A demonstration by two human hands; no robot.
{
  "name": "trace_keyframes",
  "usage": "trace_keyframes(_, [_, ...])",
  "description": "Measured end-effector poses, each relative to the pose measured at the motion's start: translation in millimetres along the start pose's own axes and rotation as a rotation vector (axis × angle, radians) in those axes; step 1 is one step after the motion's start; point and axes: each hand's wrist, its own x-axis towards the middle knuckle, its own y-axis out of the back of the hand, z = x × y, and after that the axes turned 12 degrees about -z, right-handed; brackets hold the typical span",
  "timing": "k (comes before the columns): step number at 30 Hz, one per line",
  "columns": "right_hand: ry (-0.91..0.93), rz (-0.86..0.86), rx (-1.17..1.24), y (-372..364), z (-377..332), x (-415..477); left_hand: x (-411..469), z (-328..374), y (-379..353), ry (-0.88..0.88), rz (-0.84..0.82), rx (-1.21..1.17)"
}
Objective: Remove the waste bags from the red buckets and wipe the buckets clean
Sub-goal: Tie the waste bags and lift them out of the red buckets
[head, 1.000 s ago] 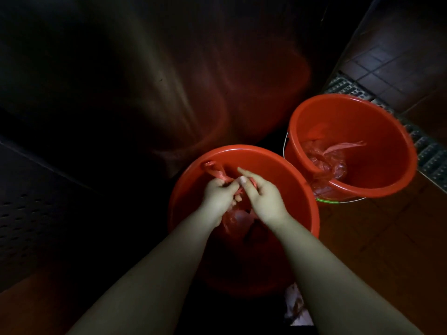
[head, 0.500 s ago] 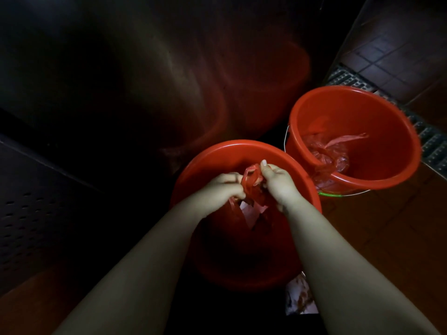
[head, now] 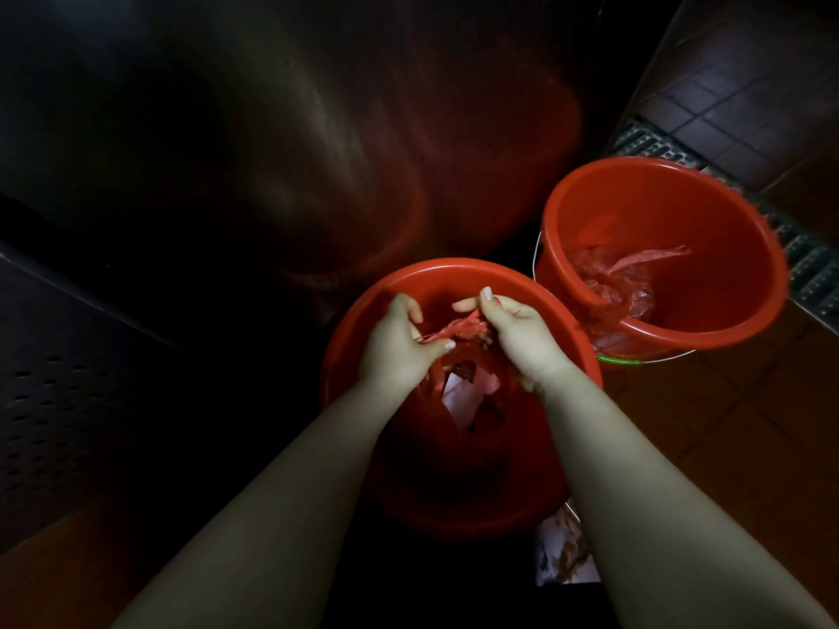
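Two red buckets stand on the floor. The near bucket (head: 458,274) is right under my hands, the far bucket (head: 708,206) to its right. Over the near one, my left hand (head: 399,347) and my right hand (head: 522,338) each pinch the twisted handles of a red waste bag (head: 454,331). The bag hangs between them, with white paper showing inside. A second red waste bag (head: 617,283) lies crumpled in the far bucket, one handle sticking out to the right.
A dark shiny wall (head: 272,152) rises behind the buckets and reflects them. A metal drain grate (head: 812,265) runs along the floor at the right. A scrap of white paper (head: 563,551) lies on the floor below the near bucket.
My hands have moved slightly apart and stretched the bag's handles between them. The bag has risen a little in the near bucket.
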Motion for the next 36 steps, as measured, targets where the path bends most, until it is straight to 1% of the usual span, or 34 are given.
trace_keyframes(1, [0.011,-0.046,-0.014,-0.8,-1.8,-1.7,2.2,-3.4,-1.2,0.056,0.012,0.020])
trace_keyframes(2, [0.019,-0.093,-0.023,-1.0,-4.4,-4.2,4.7,-6.1,-2.7,0.103,-0.022,0.009])
trace_keyframes(4, [0.020,-0.167,-0.013,1.3,-7.7,-9.6,6.5,-7.5,-4.2,0.185,-0.204,-0.116])
trace_keyframes(5, [0.018,-0.184,-0.008,3.8,-8.6,-11.7,6.0,-5.1,-3.3,0.196,-0.311,-0.245])
trace_keyframes(7, [0.015,-0.183,-0.012,10.1,-9.0,-15.5,3.2,3.4,4.0,0.153,-0.459,-0.596])
trace_keyframes(9, [0.013,-0.183,-0.013,15.3,-7.2,-17.7,3.1,11.7,13.1,0.107,-0.542,-0.938])
trace_keyframes(10, [0.002,-0.188,-0.034,16.6,-6.0,-18.9,3.5,14.6,15.9,0.102,-0.548,-1.063])
trace_keyframes(11, [-0.008,-0.193,-0.062,15.5,-5.4,-21.0,5.3,15.9,16.3,0.118,-0.522,-1.132])
trace_keyframes(13, [-0.020,-0.178,-0.095,10.4,-3.0,-26.3,9.2,18.6,12.7,0.142,-0.423,-1.158])
trace_keyframes(15, [-0.008,-0.080,-0.045,4.1,-0.6,-30.4,12.6,24.0,11.2,0.158,-0.313,-1.265])
trace_keyframes(18, [0.077,0.075,0.026,2.2,1.4,-33.4,11.6,36.2,17.7,0.244,-0.142,-1.461])
trace_keyframes(19, [0.096,0.083,0.053,2.1,0.9,-34.0,8.8,39.2,17.4,0.249,-0.099,-1.426])
trace_keyframes(20, [0.101,0.062,0.100,2.2,-1.3,-35.9,5.2,41.3,15.9,0.200,-0.061,-1.294])
trace_keyframes(21, [0.095,0.021,0.143,3.2,-5.1,-37.8,1.0,40.4,13.0,0.092,-0.021,-1.048])
trace_keyframes(23, [0.039,-0.094,0.161,9.0,-16.7,-42.9,-3.1,25.7,7.6,-0.188,0.015,-0.354])
trace_keyframes(24, [-0.016,-0.163,0.107,13.2,-23.2,-45.5,-2.7,18.5,9.8,-0.305,0.049,-0.007])
trace_keyframes(25, [-0.070,-0.230,-0.008,16.8,-28.8,-46.7,-1.7,12.6,15.1,-0.364,0.074,0.253])
trace_keyframes(26, [-0.112,-0.274,-0.165,18.0,-34.0,-48.3,-1.1,6.9,21.4,-0.390,0.078,0.412])
trace_keyframes(27, [-0.135,-0.280,-0.330,16.3,-37.4,-48.9,-0.9,1.7,27.4,-0.404,0.068,0.519])
trace_keyframes(29, [-0.142,-0.187,-0.648,8.9,-32.5,-48.1,-3.6,-7.5,28.7,-0.445,0.002,0.758])
trace_keyframes(30, [-0.170,-0.135,-0.823,5.8,-24.3,-46.9,-6.9,-11.9,23.7,-0.457,-0.065,0.899])
trace_keyframes(32, [-0.334,-0.069,-1.234,-0.4,-5.7,-46.8,-14.5,-19.1,10.8,-0.503,-0.172,1.124])
trace_keyframes(33, [-0.395,-0.064,-1.421,-2.0,0.6,-46.8,-17.4,-20.2,7.1,-0.522,-0.194,1.215])
trace_keyframes(34, [-0.393,-0.078,-1.584,-2.7,0.9,-46.3,-17.6,-19.8,6.4,-0.547,-0.192,1.277])
trace_keyframes(35, [-0.345,-0.106,-1.698,-2.1,-6.5,-46.0,-15.3,-15.9,9.3,-0.572,-0.162,1.305])
trace_keyframes(36, [-0.276,-0.131,-1.758,0.3,-18.4,-44.8,-12.0,-9.2,15.1,-0.582,-0.117,1.319])
